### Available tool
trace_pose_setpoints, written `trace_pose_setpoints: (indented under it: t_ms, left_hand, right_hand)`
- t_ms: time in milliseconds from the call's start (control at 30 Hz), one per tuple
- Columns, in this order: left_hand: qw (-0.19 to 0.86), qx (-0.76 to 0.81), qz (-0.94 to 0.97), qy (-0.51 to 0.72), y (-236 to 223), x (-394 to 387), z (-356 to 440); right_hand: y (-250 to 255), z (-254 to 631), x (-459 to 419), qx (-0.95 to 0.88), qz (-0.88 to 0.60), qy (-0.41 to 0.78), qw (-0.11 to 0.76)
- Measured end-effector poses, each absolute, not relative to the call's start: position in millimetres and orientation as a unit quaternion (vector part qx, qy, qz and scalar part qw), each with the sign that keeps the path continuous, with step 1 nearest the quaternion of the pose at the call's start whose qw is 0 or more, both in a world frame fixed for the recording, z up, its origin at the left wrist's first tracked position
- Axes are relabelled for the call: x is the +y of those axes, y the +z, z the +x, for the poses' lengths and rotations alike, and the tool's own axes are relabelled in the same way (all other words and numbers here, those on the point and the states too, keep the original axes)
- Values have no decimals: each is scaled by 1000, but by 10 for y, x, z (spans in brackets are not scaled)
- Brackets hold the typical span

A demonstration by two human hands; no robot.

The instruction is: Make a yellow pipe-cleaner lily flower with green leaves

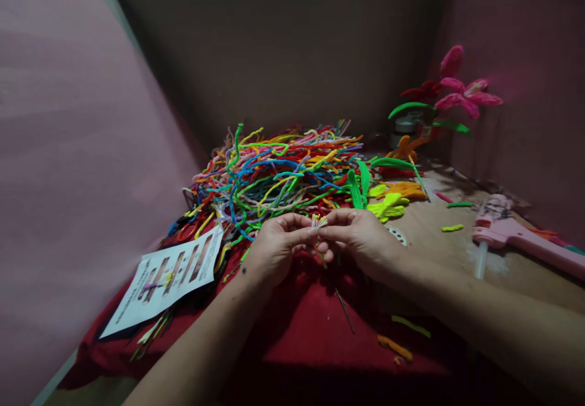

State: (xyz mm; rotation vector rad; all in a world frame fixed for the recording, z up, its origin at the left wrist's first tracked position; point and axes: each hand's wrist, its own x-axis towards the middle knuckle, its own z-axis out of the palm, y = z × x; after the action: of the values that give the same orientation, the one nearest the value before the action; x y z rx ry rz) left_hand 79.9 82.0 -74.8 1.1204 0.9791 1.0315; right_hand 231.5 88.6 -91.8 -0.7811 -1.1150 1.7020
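Just in front of the pipe cleaner heap, both of my hands meet at a small bunch of pale, yellow-tipped stamens (pixel 319 220). My left hand (pixel 282 238) pinches it from the left between thumb and fingers. From the other side my right hand (pixel 359 235) is closed on the same bunch, its thumb and forefinger near the tips. A thin dark stem (pixel 343 309) slants down below the fingers; whether it joins the bunch is hidden.
Behind lies a big heap of coloured pipe cleaners (pixel 283 168). A printed sheet (pixel 169 278) is at left on the red cloth (pixel 301 327). To the right are yellow petals (pixel 388 206), a pink glue gun (pixel 512 232) and a standing pink flower (pixel 468 94). Pipe cleaner scraps (pixel 395 348) lie in front.
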Motion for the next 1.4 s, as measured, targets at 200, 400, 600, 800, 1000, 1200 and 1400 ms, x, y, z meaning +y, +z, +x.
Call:
trace_pose_setpoints:
  t_ms: [200, 400, 600, 800, 1000, 1200, 1400]
  left_hand:
    - [576, 439, 504, 471, -760, 819, 876]
    - [528, 468, 526, 475, -783, 809, 912]
    - [535, 460, 506, 496, -761, 777, 956]
    - [540, 450, 459, 544, -805, 778, 986]
    - [578, 414, 414, 568, -860, 795, 1013]
    - [573, 405, 401, 589, -877, 812, 1018]
    - [546, 410, 437, 585, -856, 809, 983]
  right_hand:
    - [-916, 2327, 885, -448, -320, 693, 465]
    - [-935, 2345, 876, -463, -317, 687, 462]
    - [-956, 2335, 875, -454, -328, 683, 468]
    - [-932, 2310, 846, -437, -315, 686, 489]
    - [-933, 2305, 841, -454, -316, 671, 495]
    - [-954, 2303, 850, -435, -316, 680, 498]
    - [-943, 2297, 840, -394, -269, 713, 514]
